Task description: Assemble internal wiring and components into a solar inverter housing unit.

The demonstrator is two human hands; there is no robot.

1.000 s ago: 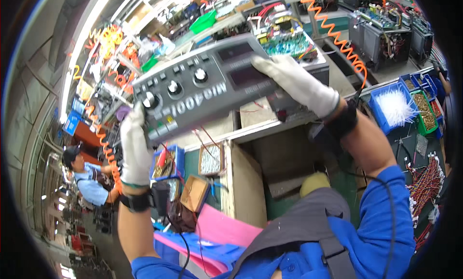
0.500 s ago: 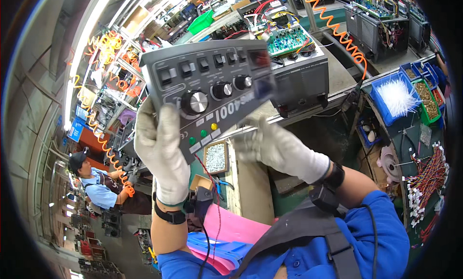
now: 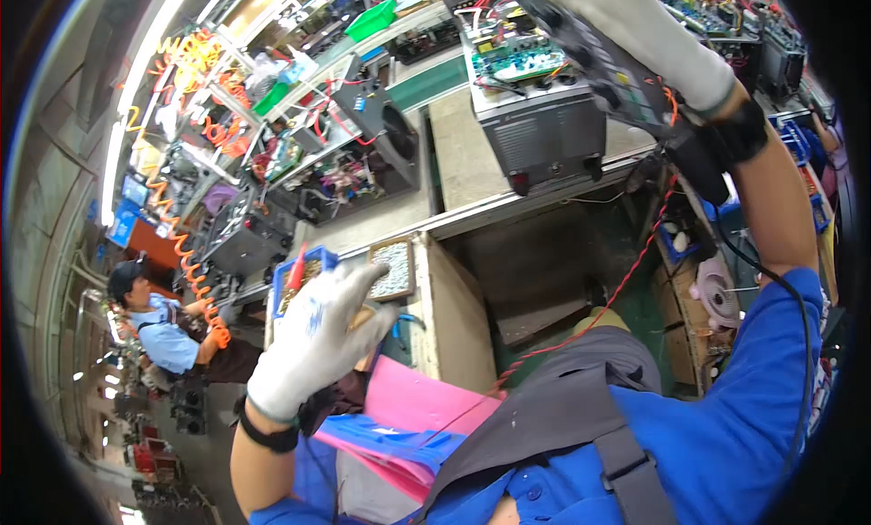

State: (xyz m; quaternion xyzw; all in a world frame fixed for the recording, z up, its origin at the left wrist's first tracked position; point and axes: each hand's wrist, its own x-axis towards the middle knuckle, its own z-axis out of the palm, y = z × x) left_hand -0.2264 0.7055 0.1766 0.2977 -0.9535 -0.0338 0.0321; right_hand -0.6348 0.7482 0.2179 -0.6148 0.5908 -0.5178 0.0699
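My right hand [image 3: 644, 30], in a white glove, is raised at the upper right and grips a dark control panel [image 3: 603, 67] by its upper edge. The panel is tilted steeply, with its front mostly turned from view. A twisted red wire [image 3: 626, 294] hangs from its side toward my lap. My left hand [image 3: 313, 339], gloved too, is empty with fingers apart, above the bench's left end. Close to its fingertips are a tray [image 3: 392, 297] of small pale parts, a blue bin [image 3: 279, 287] and a red pointed thing [image 3: 298, 266].
A grey machine [image 3: 544, 144] with a green circuit board [image 3: 526, 64] on top stands on the bench beyond. Another opened machine [image 3: 376, 126] is left of it. Pink sheets [image 3: 422, 393] lie near my lap. At the left a person [image 3: 168, 330] works beside an orange coiled hose [image 3: 181, 239].
The panel has passed from my left hand to my right and swung to the upper right. My left hand has let go and moved down and slightly left. The view has shifted.
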